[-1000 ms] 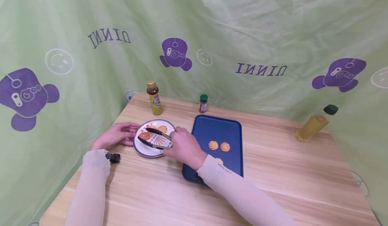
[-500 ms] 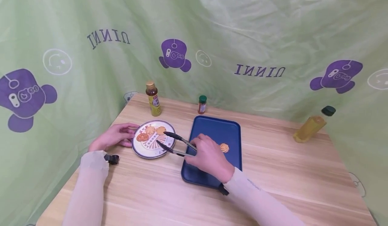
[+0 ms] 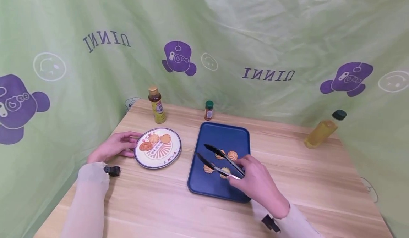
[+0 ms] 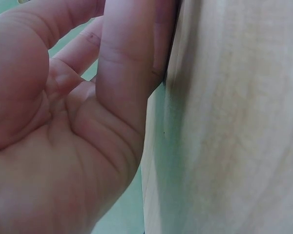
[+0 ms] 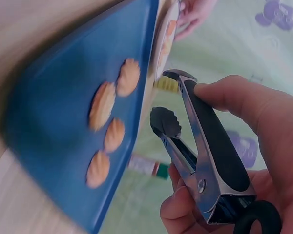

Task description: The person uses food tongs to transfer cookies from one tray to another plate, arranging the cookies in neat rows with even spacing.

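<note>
My left hand (image 3: 112, 147) rests its fingers against the left rim of a white plate (image 3: 167, 158) with a blue edge and printed pattern. On the plate lie three cookies (image 3: 145, 146). In the left wrist view the palm (image 4: 53, 161) faces the camera beside the table; the fingertips are out of sight. My right hand (image 3: 258, 179) grips metal tongs (image 5: 215, 146) with black grips and black scalloped tips. Spread apart, the tongs hold nothing and hover above a blue tray (image 3: 220, 133). Several swirled cookies (image 5: 102, 106) lie on this tray, partly behind the tongs in the head view.
A brown sauce bottle (image 3: 158, 110) with a gold cap stands behind the plate. A small green-capped spice jar (image 3: 208, 111) is behind the tray. At the right back stands a yellow oil bottle (image 3: 321, 133). Green printed cloth (image 3: 271, 36) hangs around the wooden table (image 3: 153, 202).
My right hand has carried the tongs from over the plate rightward to above the tray. A cookie the tongs surrounded stays on the plate. The left hand has stayed at the rim.
</note>
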`<state>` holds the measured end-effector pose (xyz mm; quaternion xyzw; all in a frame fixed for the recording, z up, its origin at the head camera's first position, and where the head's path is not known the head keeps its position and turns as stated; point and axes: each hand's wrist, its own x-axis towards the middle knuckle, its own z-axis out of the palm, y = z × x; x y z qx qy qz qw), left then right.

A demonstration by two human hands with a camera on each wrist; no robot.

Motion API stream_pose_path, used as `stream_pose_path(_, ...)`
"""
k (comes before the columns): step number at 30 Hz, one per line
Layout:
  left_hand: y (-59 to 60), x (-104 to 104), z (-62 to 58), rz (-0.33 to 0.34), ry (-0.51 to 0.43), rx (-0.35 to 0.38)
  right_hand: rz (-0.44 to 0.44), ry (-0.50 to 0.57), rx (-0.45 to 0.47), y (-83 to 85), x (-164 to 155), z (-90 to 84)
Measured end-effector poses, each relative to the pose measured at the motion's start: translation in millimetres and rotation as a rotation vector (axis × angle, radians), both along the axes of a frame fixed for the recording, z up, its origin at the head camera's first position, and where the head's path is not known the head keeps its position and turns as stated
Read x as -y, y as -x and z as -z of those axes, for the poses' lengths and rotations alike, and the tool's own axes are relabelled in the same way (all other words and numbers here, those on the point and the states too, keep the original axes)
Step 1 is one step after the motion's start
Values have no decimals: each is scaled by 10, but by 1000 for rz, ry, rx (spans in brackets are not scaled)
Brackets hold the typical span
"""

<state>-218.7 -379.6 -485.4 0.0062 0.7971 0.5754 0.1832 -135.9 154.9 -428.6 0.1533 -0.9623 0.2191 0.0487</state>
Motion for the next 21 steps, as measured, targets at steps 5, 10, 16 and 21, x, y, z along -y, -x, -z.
stream_pose_path(5,-21,27,-5,-7,17,1,52,-7,31,5,-194,-23)
stream_pose_path(10,-30,29,-10,-2,19,11,76,-32,43,14,-327,-32)
stream_pose_path(16,-27,15,-32,0,26,4,73,-40,59,2,-397,-7)
stream_pose_path(21,-13,-3,-33,12,17,-1,72,-50,61,-11,-418,29)
